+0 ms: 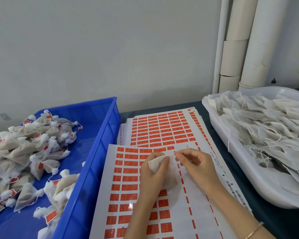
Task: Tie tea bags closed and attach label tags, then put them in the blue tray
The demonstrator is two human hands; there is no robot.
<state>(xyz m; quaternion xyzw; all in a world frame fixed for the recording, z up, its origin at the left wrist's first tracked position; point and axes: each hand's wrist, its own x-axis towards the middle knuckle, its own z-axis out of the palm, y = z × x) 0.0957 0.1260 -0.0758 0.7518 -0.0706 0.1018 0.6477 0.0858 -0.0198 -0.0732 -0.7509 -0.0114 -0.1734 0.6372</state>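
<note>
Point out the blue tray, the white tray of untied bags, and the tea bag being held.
blue tray (100, 135), head view, its right wall.
white tray (252, 176), head view, its bare left wall.
tea bag (156, 163), head view, its exposed white fabric.

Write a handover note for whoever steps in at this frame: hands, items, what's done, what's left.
Hands: left hand grips one tea bag; right hand pinches its top, above the label sheets.
Done: a pile of tied, tagged bags lies in the blue tray.
Left: finish tying and tagging this bag, place it in the blue tray, then work through the untied bags in the white tray.
</note>
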